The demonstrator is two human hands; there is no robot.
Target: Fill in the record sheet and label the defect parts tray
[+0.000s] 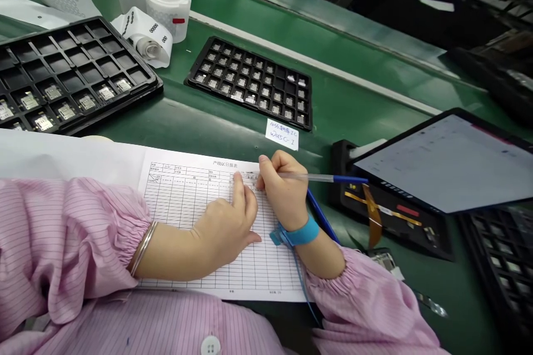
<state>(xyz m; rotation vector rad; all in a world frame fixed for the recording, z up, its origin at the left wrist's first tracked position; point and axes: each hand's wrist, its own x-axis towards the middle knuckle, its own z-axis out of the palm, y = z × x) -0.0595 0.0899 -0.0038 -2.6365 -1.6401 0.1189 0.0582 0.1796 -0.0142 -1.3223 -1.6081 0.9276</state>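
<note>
A printed table form (187,260) lies on the green workbench, its heading at the upper edge. My right hand (287,188), with a blue strap (302,236) round the wrist, grips a pen (333,178) at the form's upper right. The pen's clear barrel and blue end point right; its tip is hidden behind my fingers. My left hand (229,222) rests on the middle of the form, index finger stretched toward the heading and thumb apart, holding nothing. Just above the form sits a small handwritten label (282,134).
Black trays with small metal parts stand at the left (87,75) and centre back (254,80). White label rolls (169,11) stand behind. At right, a tilted screen (449,161) leans over a black holder with orange flex cables (372,216); another parts tray (499,255) lies beyond.
</note>
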